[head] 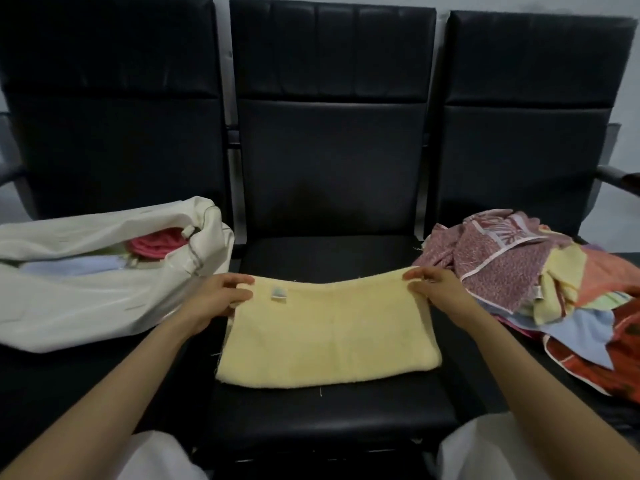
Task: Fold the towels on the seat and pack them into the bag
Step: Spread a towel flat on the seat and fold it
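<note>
A pale yellow towel [329, 334] lies folded on the middle black seat [329, 420], a small label near its far left corner. My left hand [214, 299] pinches the towel's far left corner. My right hand [440, 289] pinches the far right corner. An open white bag [69, 299] lies on the left seat, with pink and light blue towels inside. On the right seat sits a pile of unfolded towels [540, 282]: pink patterned, yellow, blue and orange-red.
Three black padded chairs stand in a row with tall backrests [329, 133]. An armrest [616, 174] juts out at the far right. My knees in white cloth show at the bottom edge.
</note>
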The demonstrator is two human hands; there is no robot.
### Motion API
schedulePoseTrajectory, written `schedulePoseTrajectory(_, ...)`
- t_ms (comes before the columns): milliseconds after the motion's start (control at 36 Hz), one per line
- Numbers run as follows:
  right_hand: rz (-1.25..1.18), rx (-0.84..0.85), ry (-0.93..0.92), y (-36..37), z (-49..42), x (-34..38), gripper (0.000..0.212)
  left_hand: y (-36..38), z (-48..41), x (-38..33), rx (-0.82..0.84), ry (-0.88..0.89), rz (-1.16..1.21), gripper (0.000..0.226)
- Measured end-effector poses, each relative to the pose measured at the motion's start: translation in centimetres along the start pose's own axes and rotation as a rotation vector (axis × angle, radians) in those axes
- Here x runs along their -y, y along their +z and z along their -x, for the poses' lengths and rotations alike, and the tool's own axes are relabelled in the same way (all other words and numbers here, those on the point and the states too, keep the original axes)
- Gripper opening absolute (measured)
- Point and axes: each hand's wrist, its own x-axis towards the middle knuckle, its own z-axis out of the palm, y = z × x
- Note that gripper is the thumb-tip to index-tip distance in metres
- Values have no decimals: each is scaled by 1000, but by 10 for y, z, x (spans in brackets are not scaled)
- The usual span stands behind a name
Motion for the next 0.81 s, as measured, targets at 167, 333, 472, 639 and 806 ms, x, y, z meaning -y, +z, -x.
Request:
schedulePoseTrajectory(167, 370, 123, -5, 37, -1, -19, 29, 14, -12, 39, 8, -21, -292, 43)
schedulePoseTrajectory(333, 413, 89, -52, 37, -12, -30, 24, 11, -13, 37, 33, -1, -343, 50)
schedulePoseTrajectory(472, 289, 5, -116, 28, -13, -20, 37, -2, -7, 24, -3, -16, -97, 47)
schedulePoseTrajectory(639, 453, 119, -109, 41, -16, -32, 38, -5, -10, 42, -36, -50, -263, 51)
schedulePoseTrajectory(806, 609, 56, -131, 46, -14, -38, 31, -3, -15, 51, -32, -16, -524, 59)
